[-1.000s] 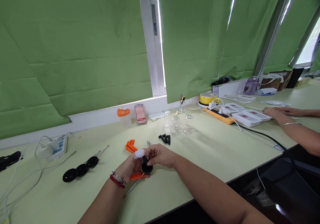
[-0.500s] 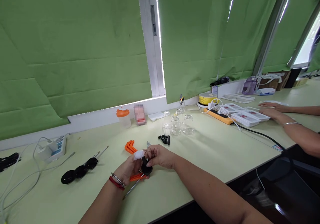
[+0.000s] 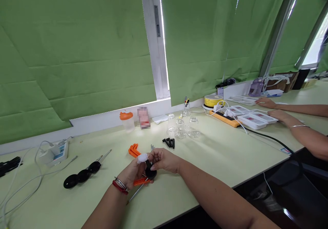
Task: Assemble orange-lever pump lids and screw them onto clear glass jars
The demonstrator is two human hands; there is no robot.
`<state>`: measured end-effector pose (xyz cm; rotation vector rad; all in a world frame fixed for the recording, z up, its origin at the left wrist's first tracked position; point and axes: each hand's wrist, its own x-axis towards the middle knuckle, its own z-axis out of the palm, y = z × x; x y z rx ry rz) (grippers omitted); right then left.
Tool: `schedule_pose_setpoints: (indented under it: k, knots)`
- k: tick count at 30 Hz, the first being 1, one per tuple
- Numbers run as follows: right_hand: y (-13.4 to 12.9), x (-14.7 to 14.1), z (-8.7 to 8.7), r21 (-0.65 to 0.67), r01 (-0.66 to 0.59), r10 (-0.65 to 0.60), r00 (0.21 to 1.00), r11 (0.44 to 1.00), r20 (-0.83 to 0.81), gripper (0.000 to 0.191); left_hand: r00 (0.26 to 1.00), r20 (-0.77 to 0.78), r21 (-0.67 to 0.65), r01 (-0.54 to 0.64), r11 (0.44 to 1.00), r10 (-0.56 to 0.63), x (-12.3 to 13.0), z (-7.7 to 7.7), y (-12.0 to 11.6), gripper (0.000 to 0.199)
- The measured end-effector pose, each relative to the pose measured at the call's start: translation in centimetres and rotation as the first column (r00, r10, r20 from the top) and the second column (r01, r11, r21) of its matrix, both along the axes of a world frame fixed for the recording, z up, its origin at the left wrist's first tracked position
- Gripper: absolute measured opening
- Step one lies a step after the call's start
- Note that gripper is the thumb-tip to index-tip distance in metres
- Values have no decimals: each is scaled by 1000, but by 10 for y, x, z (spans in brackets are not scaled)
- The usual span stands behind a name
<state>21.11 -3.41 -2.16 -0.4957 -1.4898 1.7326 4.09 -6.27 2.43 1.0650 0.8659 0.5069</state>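
My left hand (image 3: 137,171), its thumb wrapped in something white, holds a round black part (image 3: 151,173) with a narrower black piece standing up from it. An orange piece (image 3: 141,181) and a thin metal rod (image 3: 136,193) stick out below the fingers. From the right, my right hand (image 3: 163,159) pinches at the narrow black piece; its fingertips hide the exact contact. Just beyond my hands lie several angled orange pieces (image 3: 133,149), some thin metal rods (image 3: 152,147) partly hidden, and several short black parts (image 3: 168,142).
At left, round black parts (image 3: 82,176) lie beside metal rods, near white cables and a power strip (image 3: 59,153). Upturned glass jars (image 3: 180,128) and an orange-lidded cup (image 3: 127,121) stand behind. Rightward are an orange power strip (image 3: 225,119), white trays (image 3: 252,122) and another person's hands (image 3: 266,102).
My hands stay together at nearly the same spot, with the black part turned slightly. The other person's farther hand has reached forward and left to the white trays at the back.
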Motion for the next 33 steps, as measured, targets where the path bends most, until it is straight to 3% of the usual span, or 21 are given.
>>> schedule_pose_setpoints:
  k: [14, 29, 33]
  knots:
    - [-2, 1, 2, -7, 8, -8, 1000, 1000, 21, 37, 999, 0, 30, 48, 998, -48, -3, -4, 4, 45]
    - [-2, 0, 4, -22, 17, -16, 1000, 1000, 14, 37, 1000, 20, 37, -1, 999, 0, 2, 0, 0, 36]
    - [0, 0, 0, -21, 9, -9, 1000, 1000, 7, 36, 1000, 9, 21, 7, 1000, -7, 2, 0, 0, 43]
